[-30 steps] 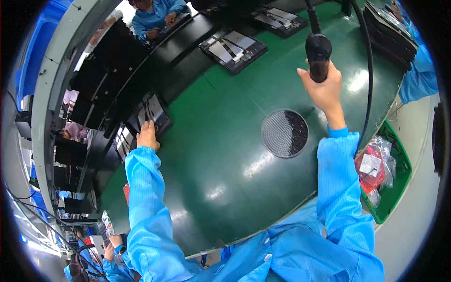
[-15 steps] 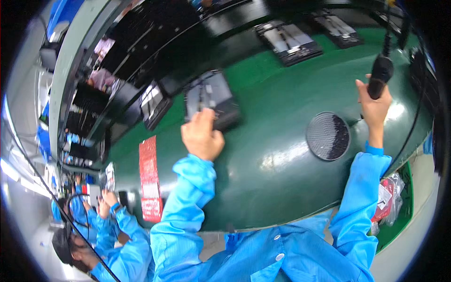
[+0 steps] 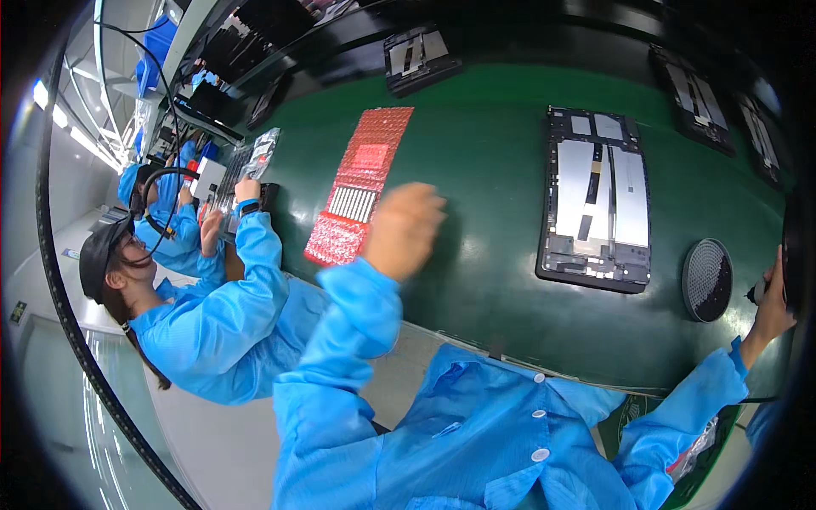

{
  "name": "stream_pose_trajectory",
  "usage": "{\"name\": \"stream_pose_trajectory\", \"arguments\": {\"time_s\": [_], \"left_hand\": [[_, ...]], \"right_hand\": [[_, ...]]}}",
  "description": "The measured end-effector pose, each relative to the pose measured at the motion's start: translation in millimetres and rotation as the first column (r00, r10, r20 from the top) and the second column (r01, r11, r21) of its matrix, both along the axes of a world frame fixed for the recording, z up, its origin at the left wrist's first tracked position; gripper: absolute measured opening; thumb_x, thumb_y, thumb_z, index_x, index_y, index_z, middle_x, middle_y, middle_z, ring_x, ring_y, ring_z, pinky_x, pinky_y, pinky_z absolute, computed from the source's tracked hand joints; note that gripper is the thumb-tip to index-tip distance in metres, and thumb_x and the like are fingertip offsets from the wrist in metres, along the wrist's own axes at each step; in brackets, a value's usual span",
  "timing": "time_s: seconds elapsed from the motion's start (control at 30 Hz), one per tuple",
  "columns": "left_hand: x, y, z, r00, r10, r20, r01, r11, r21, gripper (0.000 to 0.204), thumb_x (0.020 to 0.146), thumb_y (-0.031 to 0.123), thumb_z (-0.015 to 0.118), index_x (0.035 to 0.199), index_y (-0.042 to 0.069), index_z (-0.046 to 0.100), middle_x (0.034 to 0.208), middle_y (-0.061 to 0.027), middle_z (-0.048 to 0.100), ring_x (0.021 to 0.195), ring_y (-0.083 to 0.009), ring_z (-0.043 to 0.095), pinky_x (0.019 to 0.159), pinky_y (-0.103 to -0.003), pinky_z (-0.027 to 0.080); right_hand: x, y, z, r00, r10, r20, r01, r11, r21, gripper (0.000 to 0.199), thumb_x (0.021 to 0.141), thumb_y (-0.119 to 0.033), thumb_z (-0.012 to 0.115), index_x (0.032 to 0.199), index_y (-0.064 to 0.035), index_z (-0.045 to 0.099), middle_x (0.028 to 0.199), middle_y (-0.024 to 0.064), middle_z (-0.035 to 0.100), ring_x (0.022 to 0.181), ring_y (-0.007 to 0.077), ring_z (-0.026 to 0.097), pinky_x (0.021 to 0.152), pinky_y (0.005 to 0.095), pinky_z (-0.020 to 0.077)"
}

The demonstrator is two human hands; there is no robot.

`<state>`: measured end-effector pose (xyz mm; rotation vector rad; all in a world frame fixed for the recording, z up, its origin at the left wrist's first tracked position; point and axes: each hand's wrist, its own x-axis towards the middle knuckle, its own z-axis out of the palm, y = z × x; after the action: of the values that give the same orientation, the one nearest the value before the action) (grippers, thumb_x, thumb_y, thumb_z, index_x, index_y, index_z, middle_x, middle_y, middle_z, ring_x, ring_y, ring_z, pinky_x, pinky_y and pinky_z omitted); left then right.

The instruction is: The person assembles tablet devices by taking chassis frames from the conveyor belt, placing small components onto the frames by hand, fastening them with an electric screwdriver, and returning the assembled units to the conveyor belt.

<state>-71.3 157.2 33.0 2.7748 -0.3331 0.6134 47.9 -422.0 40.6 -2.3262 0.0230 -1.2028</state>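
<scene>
My left hand (image 3: 408,228) hangs over the green mat beside a strip of red bubble wrap (image 3: 364,170), its fingers smeared by motion. Several pale, narrow strips (image 3: 351,204) lie in a row on the wrap. To the right of that hand, an opened tablet (image 3: 627,191) lies flat, silver battery panels and dark ribbon cables showing. At the far right edge my right hand (image 3: 772,304) is closed round a black electric screwdriver (image 3: 755,293), mostly hidden by the dark rim. Between tablet and right hand sits a round ridged dish (image 3: 707,280) with small dark pieces in it.
More opened tablets (image 3: 697,100) rest along the far side, one (image 3: 418,59) at the back middle. A co-worker in a blue smock (image 3: 212,331) sits close on my left, hands at the bench. Below my right arm is a green bin (image 3: 710,463) with plastic bags.
The view has swung left. The tablet my left hand was touching now lies on the mat before me, and that hand has come away toward the red wrap. My right hand keeps the screwdriver.
</scene>
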Motion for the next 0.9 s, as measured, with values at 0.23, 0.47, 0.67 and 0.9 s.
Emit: {"name": "stream_pose_trajectory", "arguments": {"time_s": [0.23, 0.47, 0.67, 0.9], "left_hand": [[12.2, 167.1, 31.0, 0.850, 0.115, -0.514, -0.048, 0.989, 0.141, 0.040, 0.058, 0.013, 0.081, 0.095, 0.007, 0.068, 0.103, -0.0159, 0.062, 0.098, -0.0322, 0.059, 0.084, -0.038, 0.047], [50.0, 174.9, 40.6, 0.762, 0.140, -0.632, 0.087, 0.945, 0.315, 0.048, 0.049, 0.021, 0.088, 0.087, 0.004, 0.064, 0.097, -0.0139, 0.061, 0.094, -0.0304, 0.057, 0.080, -0.038, 0.047], [50.0, 166.9, 32.6, 0.821, 0.004, -0.572, 0.180, 0.947, 0.265, 0.056, 0.048, 0.030, 0.089, 0.090, 0.005, 0.062, 0.088, -0.0134, 0.063, 0.092, -0.0331, 0.060, 0.077, -0.041, 0.048], [58.7, 169.6, 39.4, 0.651, 0.240, -0.720, 0.092, 0.917, 0.388, 0.052, 0.046, 0.029, 0.089, 0.084, 0.004, 0.063, 0.083, -0.0119, 0.065, 0.082, -0.0298, 0.062, 0.071, -0.037, 0.050]], "right_hand": [[-0.8, 52.1, 11.2, 0.994, 0.106, 0.034, -0.111, 0.971, 0.212, 0.011, 0.087, -0.011, 0.063, 0.086, -0.0054, 0.072, 0.062, -0.0039, 0.052, 0.054, 0.0026, 0.046, 0.050, 0.0178, 0.0332], [-5.9, 76.3, 15.9, 0.971, 0.168, 0.171, -0.220, 0.905, 0.364, 0.014, 0.086, -0.011, 0.067, 0.094, 0.0004, 0.066, 0.062, -0.0025, 0.054, 0.056, 0.0037, 0.048, 0.057, 0.0175, 0.0396], [-6.6, 57.6, 8.1, 0.982, 0.134, 0.132, -0.175, 0.911, 0.373, 0.023, 0.086, -0.008, 0.066, 0.105, 0.0032, 0.062, 0.065, -0.0008, 0.055, 0.060, 0.0050, 0.050, 0.062, 0.0193, 0.0422], [-6.9, 62.0, 13.0, 0.969, 0.178, 0.174, -0.223, 0.932, 0.287, 0.025, 0.085, -0.005, 0.065, 0.108, 0.0044, 0.059, 0.066, 0.0001, 0.056, 0.061, 0.0061, 0.051, 0.063, 0.0208, 0.0431]]}}
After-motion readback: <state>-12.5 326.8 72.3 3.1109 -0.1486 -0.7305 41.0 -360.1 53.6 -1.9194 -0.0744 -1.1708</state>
